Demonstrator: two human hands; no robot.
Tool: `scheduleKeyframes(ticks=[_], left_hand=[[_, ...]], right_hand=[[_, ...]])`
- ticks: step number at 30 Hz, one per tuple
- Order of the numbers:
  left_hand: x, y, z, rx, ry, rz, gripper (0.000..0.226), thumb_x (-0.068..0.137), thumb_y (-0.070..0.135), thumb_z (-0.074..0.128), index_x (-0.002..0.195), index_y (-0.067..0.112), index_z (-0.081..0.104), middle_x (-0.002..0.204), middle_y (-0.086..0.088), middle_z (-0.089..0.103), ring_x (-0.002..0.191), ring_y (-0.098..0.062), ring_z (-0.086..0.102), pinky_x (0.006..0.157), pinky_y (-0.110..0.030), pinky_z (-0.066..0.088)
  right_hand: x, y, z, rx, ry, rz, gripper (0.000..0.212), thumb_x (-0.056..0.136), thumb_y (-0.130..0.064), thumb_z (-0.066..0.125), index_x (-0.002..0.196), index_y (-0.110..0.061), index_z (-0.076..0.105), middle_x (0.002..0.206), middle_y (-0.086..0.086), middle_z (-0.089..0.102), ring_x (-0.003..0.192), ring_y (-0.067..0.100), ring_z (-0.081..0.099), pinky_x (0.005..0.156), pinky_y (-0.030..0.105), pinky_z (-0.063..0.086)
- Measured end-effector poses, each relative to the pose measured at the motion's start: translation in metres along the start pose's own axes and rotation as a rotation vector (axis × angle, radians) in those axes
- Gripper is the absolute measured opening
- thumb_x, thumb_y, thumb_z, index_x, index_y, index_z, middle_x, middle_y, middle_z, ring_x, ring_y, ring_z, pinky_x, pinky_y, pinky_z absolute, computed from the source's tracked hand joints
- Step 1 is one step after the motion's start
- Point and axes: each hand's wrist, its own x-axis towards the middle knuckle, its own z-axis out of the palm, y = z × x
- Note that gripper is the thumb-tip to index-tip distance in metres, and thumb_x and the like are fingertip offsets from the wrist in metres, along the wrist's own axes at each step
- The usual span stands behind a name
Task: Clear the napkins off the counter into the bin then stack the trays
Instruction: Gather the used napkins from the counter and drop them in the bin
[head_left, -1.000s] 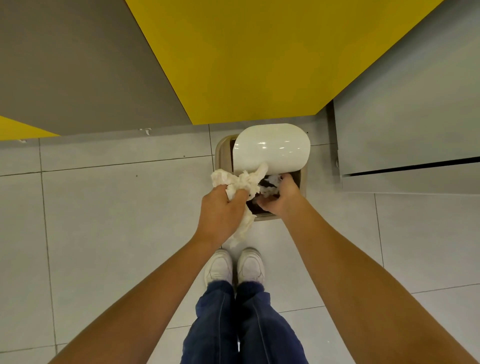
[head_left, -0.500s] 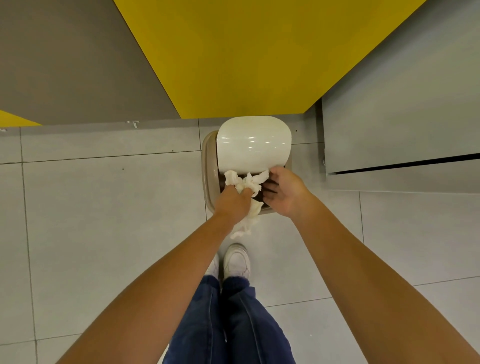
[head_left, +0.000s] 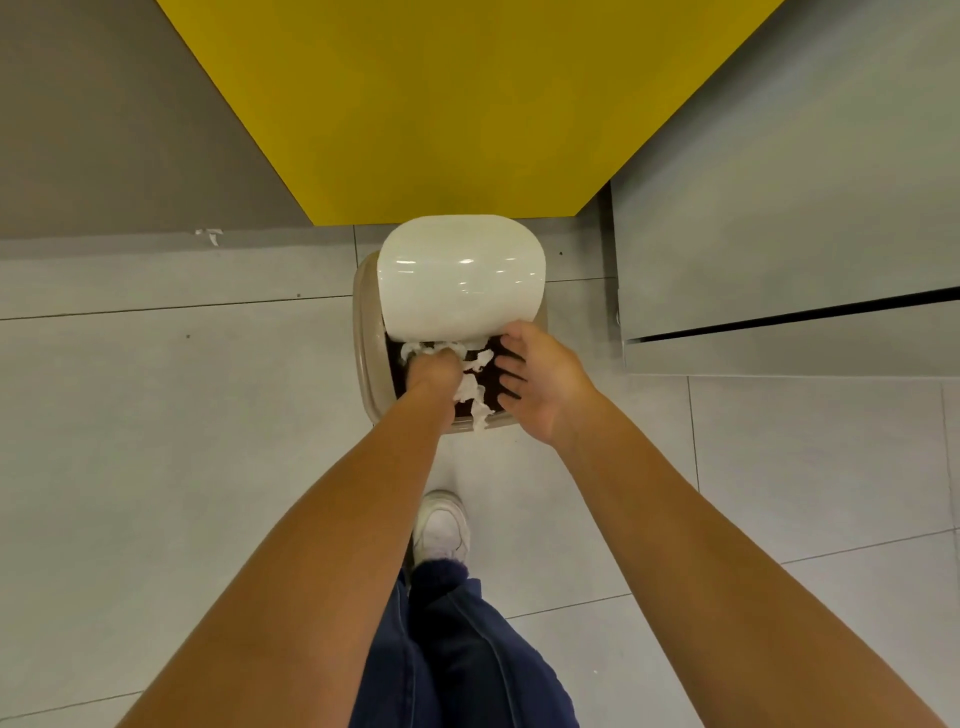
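Napkins (head_left: 470, 387), white and crumpled, are right at the bin's mouth: one bunch sits just past the left hand's knuckles under the lid edge, and a ragged strip trails down between the two hands and drapes over the near rim. The left hand (head_left: 432, 370) is pushed into the opening, fist-like, with its fingers curled down out of sight, so they look closed on the wad, but I can't actually see the grip.

The right hand (head_left: 540, 379) is just beside it with fingers (head_left: 506, 371) spread apart, tips hanging over the dark opening and the thumb up against the lid edge. It's not holding anything as far as I can see.

The bin (head_left: 363, 353) is a beige thing on the floor, and its glossy white lid (head_left: 461, 280) covers everything beyond the fingertips, leaving only a narrow dark gap on the near side. That lid is basically what's in the way, and both hands plus the paper are crammed into the slot it leaves.

Beyond the lid there's a yellow panel (head_left: 457, 104), with a grey one to its left. Off to the right of the right hand is a grey cabinet (head_left: 779, 234) with a dark seam. Grey floor tiles (head_left: 182, 415) lie all around. Below the wrists you can see one white shoe (head_left: 441, 527) and blue jeans (head_left: 467, 649).
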Motion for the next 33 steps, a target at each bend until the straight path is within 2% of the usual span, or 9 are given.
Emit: scheduleKeyframes(ticks=[4,6,8,11,14,21,25,29,33], left_hand=[[0.005,0.002,0.002,0.002,-0.020,0.017,0.035,0.096,0.021,0.044,0.128,0.007,0.045,0.132,-0.014,0.051,0.122,-0.029,0.050,0.099,-0.036,0.042],[0.005,0.003,0.003,0.006,-0.046,0.015,0.027,0.095,0.019,0.047,0.121,0.010,0.048,0.121,-0.013,0.055,0.115,-0.029,0.054,0.102,-0.038,0.044],[0.003,0.002,0.000,0.012,-0.047,0.028,0.031,0.094,0.020,0.050,0.123,0.007,0.048,0.110,-0.007,0.055,0.109,-0.028,0.054,0.102,-0.042,0.044],[-0.004,-0.001,-0.006,0.092,-0.064,0.050,0.036,0.091,0.021,0.054,0.122,0.003,0.051,0.118,-0.011,0.058,0.108,-0.029,0.056,0.098,-0.044,0.047],[-0.016,-0.005,-0.013,0.161,-0.076,0.076,0.037,0.088,0.018,0.057,0.121,0.002,0.053,0.115,-0.014,0.057,0.106,-0.030,0.055,0.098,-0.043,0.047],[-0.076,-0.005,-0.038,0.317,-0.052,0.196,0.034,0.090,0.017,0.054,0.120,0.001,0.056,0.095,-0.009,0.054,0.090,-0.024,0.051,0.075,-0.029,0.043],[-0.124,0.001,-0.055,0.359,0.014,0.341,0.035,0.090,0.021,0.058,0.124,0.016,0.052,0.102,0.001,0.053,0.092,-0.017,0.051,0.076,-0.024,0.041],[-0.171,0.009,-0.078,0.441,0.009,0.521,0.032,0.087,0.021,0.063,0.117,0.016,0.057,0.101,-0.001,0.059,0.091,-0.016,0.056,0.074,-0.023,0.045],[-0.215,0.025,-0.105,0.531,0.015,0.673,0.026,0.084,0.020,0.065,0.110,0.017,0.063,0.104,-0.002,0.064,0.094,-0.015,0.058,0.079,-0.022,0.045]], right_hand=[[0.001,0.001,0.001,0.007,-0.001,-0.003,0.040,0.093,-0.026,0.051,0.128,-0.006,0.050,0.139,0.016,0.045,0.128,0.026,0.044,0.089,0.031,0.043],[0.002,0.002,0.001,0.005,-0.004,-0.001,0.038,0.093,-0.027,0.051,0.127,-0.010,0.051,0.137,0.014,0.046,0.125,0.025,0.046,0.083,0.030,0.040],[0.003,0.002,0.000,0.000,0.003,-0.003,0.036,0.093,-0.028,0.051,0.125,-0.012,0.051,0.136,0.013,0.047,0.125,0.027,0.044,0.089,0.032,0.038],[0.003,0.003,-0.001,-0.001,0.020,-0.006,0.039,0.093,-0.028,0.052,0.128,-0.011,0.049,0.136,0.012,0.046,0.131,0.029,0.039,0.108,0.040,0.032],[-0.005,0.004,-0.002,0.025,0.038,-0.004,0.044,0.093,-0.027,0.051,0.133,-0.011,0.045,0.140,0.012,0.043,0.135,0.031,0.035,0.112,0.044,0.029],[-0.055,0.004,0.002,-0.047,0.063,-0.022,0.041,0.096,-0.029,0.048,0.134,-0.012,0.046,0.142,0.009,0.042,0.134,0.028,0.036,0.111,0.042,0.031],[-0.092,0.006,0.011,-0.164,0.104,-0.062,0.047,0.094,-0.031,0.050,0.138,-0.014,0.043,0.142,0.006,0.044,0.130,0.026,0.040,0.104,0.037,0.038],[-0.137,-0.001,0.018,-0.314,0.124,-0.153,0.042,0.095,-0.029,0.049,0.134,-0.013,0.047,0.137,0.006,0.049,0.124,0.024,0.046,0.106,0.037,0.038],[-0.182,-0.017,0.027,-0.381,0.057,-0.224,0.035,0.093,-0.028,0.052,0.125,-0.015,0.054,0.130,0.004,0.054,0.111,0.020,0.050,0.093,0.033,0.043]])
